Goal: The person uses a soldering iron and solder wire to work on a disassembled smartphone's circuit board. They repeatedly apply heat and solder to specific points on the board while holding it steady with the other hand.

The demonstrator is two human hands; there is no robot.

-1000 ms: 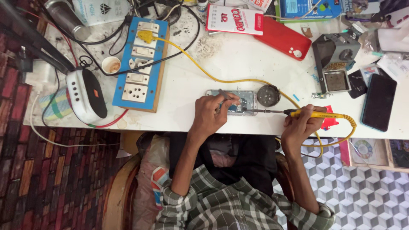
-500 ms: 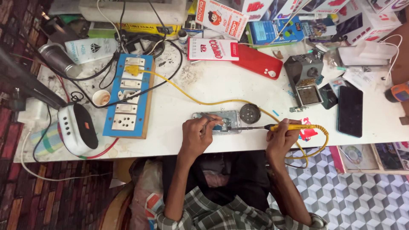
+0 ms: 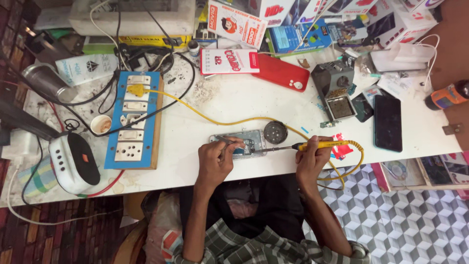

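Observation:
An opened phone lies face down near the front edge of the white table, its circuit board exposed. My left hand rests on the phone's left end and pinches thin metal tweezers. My right hand grips a yellow-handled soldering iron, its metal tip pointing left at the phone's board. The iron's yellow cable runs across the table to a plug in the blue socket board.
A round black tin sits just behind the phone. A red phone, a black phone, a grey iron stand, boxes and a white speaker crowd the table. A patterned floor lies below right.
The view has shifted so the table sits lower and further clutter at the back shows. Both hands keep their grips at the phone; the iron's tip stays at the board.

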